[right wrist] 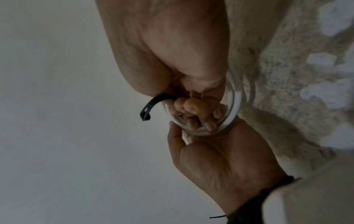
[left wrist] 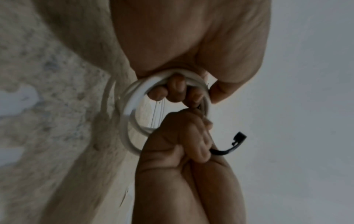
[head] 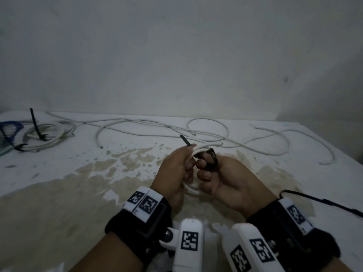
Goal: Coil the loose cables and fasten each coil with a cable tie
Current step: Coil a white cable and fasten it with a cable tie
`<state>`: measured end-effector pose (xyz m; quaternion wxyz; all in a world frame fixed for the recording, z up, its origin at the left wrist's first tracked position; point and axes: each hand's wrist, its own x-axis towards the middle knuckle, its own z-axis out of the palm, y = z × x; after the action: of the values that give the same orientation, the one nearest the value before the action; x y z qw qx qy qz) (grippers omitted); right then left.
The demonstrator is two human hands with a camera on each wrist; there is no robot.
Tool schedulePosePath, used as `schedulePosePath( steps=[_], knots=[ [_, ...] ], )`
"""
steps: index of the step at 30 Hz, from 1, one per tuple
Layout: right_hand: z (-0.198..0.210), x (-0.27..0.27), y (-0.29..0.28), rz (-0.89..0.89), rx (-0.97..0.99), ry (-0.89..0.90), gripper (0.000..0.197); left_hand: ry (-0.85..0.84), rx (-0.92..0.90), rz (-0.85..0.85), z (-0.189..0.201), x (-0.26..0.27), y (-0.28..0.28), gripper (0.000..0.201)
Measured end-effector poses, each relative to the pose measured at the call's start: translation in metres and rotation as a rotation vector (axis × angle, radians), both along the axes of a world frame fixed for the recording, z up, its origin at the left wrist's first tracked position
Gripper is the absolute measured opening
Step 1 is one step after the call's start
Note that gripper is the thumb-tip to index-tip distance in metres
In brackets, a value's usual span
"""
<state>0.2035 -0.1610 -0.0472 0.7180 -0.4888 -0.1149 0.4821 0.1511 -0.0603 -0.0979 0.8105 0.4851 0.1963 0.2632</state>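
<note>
The white coil (head: pixel 193 190), at lower centre of the head view, is gripped by the left hand (head: pixel 174 173); the right hand (head: pixel 222 179) pinches the black cable tie (head: pixel 211 157) looped over it. If either grip slackens, the unfastened tie may slip and the coil spring open. Loose cables (head: pixel 216 132) cross the stained white table (head: pixel 78 183) below a bare wall (head: pixel 176 55); two tied coils (head: pixel 45 134) lie at far left.

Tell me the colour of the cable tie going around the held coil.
Black; the cable tie shows best in the right wrist view, curving off the white coil.
</note>
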Motion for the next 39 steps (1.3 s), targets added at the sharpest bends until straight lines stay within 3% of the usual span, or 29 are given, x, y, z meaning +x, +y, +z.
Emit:
schedulePosePath(
  steps=[3,7,11,14,17,20,23,28,39],
  knots=[
    [-0.002,0.003,0.003,0.011,-0.001,-0.038,0.027,0.011,-0.002,0.027,-0.002,-0.001,0.004,0.032],
    [0.0,0.0,0.001,0.026,-0.022,-0.223,0.03,0.012,-0.048,0.105,-0.002,-0.002,0.006,0.016],
    [-0.001,-0.005,-0.007,-0.039,-0.192,-0.749,0.009,0.07,-0.039,0.209,0.006,-0.005,0.006,0.016],
    [-0.006,-0.001,-0.009,-0.106,-0.263,-1.184,0.01,0.089,0.051,0.236,0.01,-0.007,0.003,0.018],
    [-0.006,0.0,-0.009,-0.232,-0.198,-1.373,0.019,0.124,0.198,0.258,0.015,-0.007,0.0,0.018],
    [-0.006,0.001,-0.011,-0.273,-0.168,-1.32,0.013,0.152,0.349,0.264,0.018,-0.009,-0.003,0.024],
    [-0.01,0.004,-0.011,-0.303,-0.146,-1.226,0.025,0.14,0.462,0.258,0.019,-0.01,-0.006,0.031],
    [-0.01,0.003,-0.011,-0.415,-0.116,-1.253,0.026,0.157,0.623,0.245,0.021,-0.01,-0.013,0.023],
    [-0.008,0.004,-0.013,-0.61,-0.094,-1.192,0.021,0.149,0.75,0.27,0.024,-0.011,-0.024,0.023]
  ],
)
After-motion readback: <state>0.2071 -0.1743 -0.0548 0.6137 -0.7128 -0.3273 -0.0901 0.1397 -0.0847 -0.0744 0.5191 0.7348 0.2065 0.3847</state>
